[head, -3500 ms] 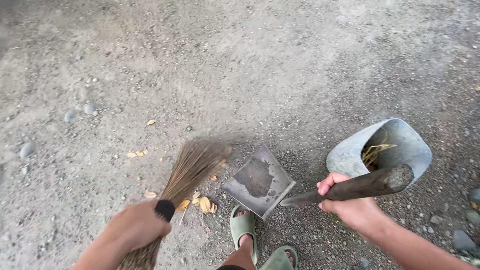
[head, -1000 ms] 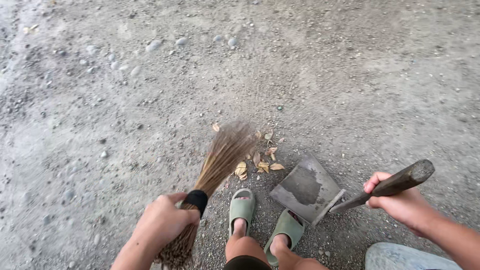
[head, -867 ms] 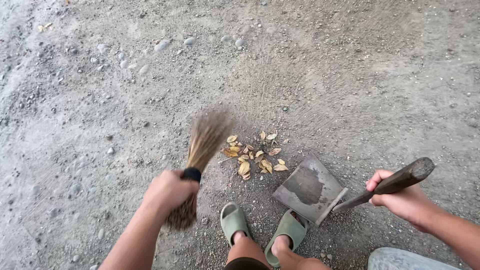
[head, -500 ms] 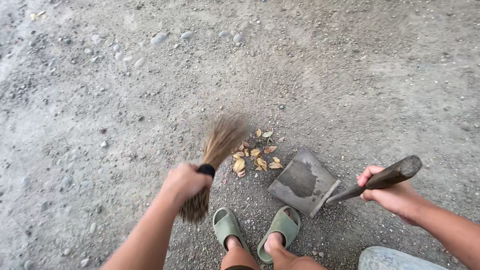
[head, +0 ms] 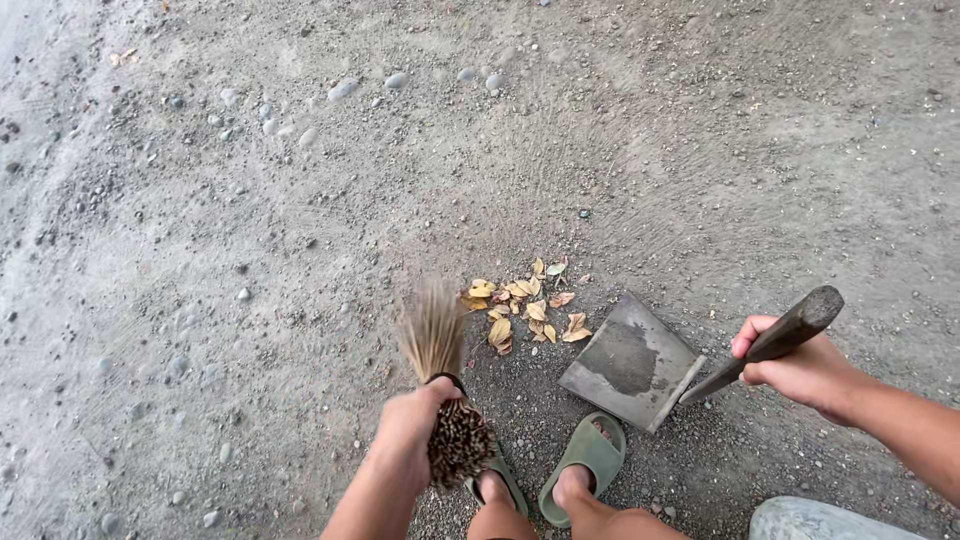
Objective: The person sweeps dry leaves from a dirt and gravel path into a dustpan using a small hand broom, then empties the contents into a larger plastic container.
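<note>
Tan bristle end of the hand broom (head: 432, 330): motion-blurred, single straws not resolvable. Left hand (head: 410, 428) covers the broom's bound neck; its forearm is cut by the bottom edge. Grey rounded container (head: 830, 520): only the top rim is visible at the bottom edge. Left green sandal (head: 497, 478) is partly hidden behind the broom's butt. Right hand (head: 800, 370) covers the mid-section of the dark wooden dustpan handle (head: 770, 342).

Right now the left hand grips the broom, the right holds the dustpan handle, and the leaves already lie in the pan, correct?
Not quite. The head view shows the leaves on the ground beside the dustpan, not in it. The left hand does grip the broom; the right hand holds the handle.
</note>
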